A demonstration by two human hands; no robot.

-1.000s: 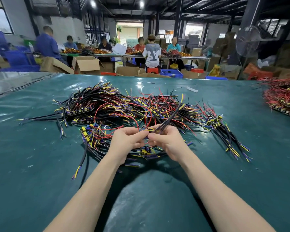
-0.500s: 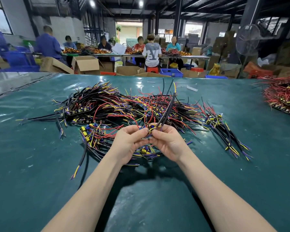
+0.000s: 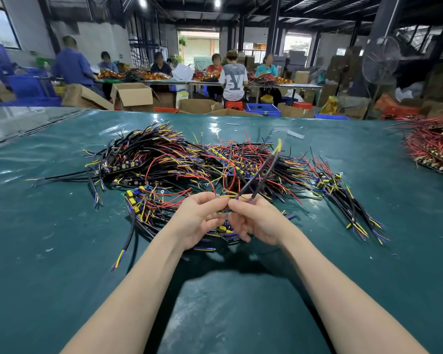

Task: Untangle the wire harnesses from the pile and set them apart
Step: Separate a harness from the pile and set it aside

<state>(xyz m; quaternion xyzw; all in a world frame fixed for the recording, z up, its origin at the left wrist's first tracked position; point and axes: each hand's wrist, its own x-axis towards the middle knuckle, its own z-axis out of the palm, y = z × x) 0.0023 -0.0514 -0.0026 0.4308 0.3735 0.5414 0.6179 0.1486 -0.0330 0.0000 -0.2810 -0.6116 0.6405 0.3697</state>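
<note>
Both hands, left (image 3: 198, 218) and right (image 3: 257, 221), pinch one wire harness (image 3: 260, 172). The pile (image 3: 179, 162) lies on the green bench (image 3: 62, 238).

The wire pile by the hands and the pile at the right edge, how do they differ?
The front pile mixes black, red, yellow and purple; the right pile looks mostly red. The front pile shows whole; the frame cuts off the right pile. Left hand and right hand hold a harness at the front pile; the right pile lies untouched. Both rest on the green table.
</note>
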